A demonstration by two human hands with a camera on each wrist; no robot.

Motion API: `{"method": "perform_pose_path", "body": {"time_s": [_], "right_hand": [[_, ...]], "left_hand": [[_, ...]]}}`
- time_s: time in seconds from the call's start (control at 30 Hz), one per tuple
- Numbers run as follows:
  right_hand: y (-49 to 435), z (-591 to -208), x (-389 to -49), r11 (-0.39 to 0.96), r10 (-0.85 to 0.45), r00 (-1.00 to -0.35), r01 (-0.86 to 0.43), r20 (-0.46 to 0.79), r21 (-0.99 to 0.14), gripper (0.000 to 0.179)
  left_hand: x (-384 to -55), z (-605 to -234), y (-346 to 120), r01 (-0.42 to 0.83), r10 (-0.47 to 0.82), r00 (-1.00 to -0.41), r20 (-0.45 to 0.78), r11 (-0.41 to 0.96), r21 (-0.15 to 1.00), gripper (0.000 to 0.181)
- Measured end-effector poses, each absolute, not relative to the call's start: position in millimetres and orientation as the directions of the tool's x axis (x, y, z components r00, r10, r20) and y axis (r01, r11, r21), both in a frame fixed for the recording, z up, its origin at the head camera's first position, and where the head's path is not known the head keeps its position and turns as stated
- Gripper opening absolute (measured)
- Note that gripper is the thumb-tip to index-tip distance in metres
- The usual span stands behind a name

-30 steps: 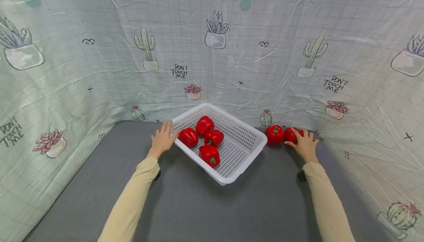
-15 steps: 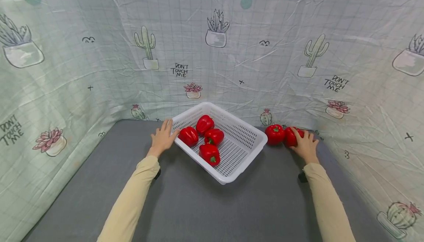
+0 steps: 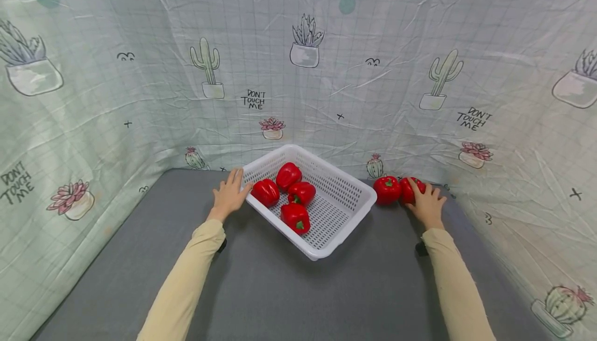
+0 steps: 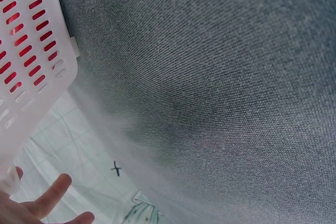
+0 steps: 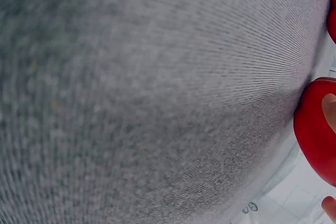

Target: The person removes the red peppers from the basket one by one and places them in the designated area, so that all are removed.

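Observation:
A white perforated basket (image 3: pixel 326 247) stands turned cornerwise on the table, with several red bell peppers (image 3: pixel 296 218) in its left half. My left hand (image 3: pixel 227 198) holds its left corner, thumb over the rim and the other fingers stretched along the outside. In the left wrist view, fingers (image 4: pixel 50 195) show beside the basket's white rim. Right of the basket, two more bell peppers sit side by side. My right hand (image 3: pixel 426 206) grips the outer bell pepper (image 3: pixel 408 192), with thumb and fingers spread around it. The inner bell pepper (image 3: pixel 386 190) sits by the basket's right corner.
A grey cloth-covered table (image 3: pixel 298 299) extends in front of the basket. Pale fabric printed with cacti (image 3: pixel 203 66) hangs behind and along both sides, meeting the table close behind the peppers.
My right hand has shifted slightly left, and the outer pepper sits closer against its neighbour. The left hand and the basket have stayed in place.

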State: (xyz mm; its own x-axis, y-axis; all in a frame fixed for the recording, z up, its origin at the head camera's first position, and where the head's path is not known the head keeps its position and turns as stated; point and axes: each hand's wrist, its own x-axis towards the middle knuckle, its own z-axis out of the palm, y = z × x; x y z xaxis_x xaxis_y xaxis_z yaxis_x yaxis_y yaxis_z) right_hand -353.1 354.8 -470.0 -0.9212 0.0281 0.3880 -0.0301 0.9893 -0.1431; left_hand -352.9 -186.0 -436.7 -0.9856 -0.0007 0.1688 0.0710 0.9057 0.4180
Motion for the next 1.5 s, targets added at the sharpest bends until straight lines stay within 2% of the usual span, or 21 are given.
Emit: {"method": "perform_pose_path", "body": {"time_s": [0.4,0.77,1.1,1.3,1.5], "right_hand": [[357.5,-462.6,-349.7,0.99,0.025,-0.929,-0.028,0.37,-0.136,0.083],[359.2,-460.4,-342.6,0.993,-0.016,-0.922,-0.059,0.387,-0.101,0.08],[357.6,-467.6,-334.3,0.986,-0.054,-0.855,-0.127,0.516,-0.106,0.071],[345.5,-463.9,-321.7,0.974,-0.103,-0.787,-0.205,0.608,-0.101,0.062],[327.5,-452.6,-311.3,0.951,-0.171,-0.734,-0.298,0.657,-0.086,0.064]], "left_hand": [[-353.4,-436.4,-185.4,0.078,0.008,-0.985,0.172,0.913,0.401,0.066],[-351.6,-435.8,-186.6,0.076,0.005,-0.985,0.17,0.908,0.412,0.065],[-350.4,-436.0,-186.4,0.075,0.002,-0.985,0.173,0.906,0.417,0.065],[-350.9,-436.6,-186.2,0.072,-0.002,-0.985,0.175,0.908,0.412,0.065],[-352.1,-436.2,-185.7,0.073,-0.002,-0.985,0.175,0.906,0.417,0.065]]}}
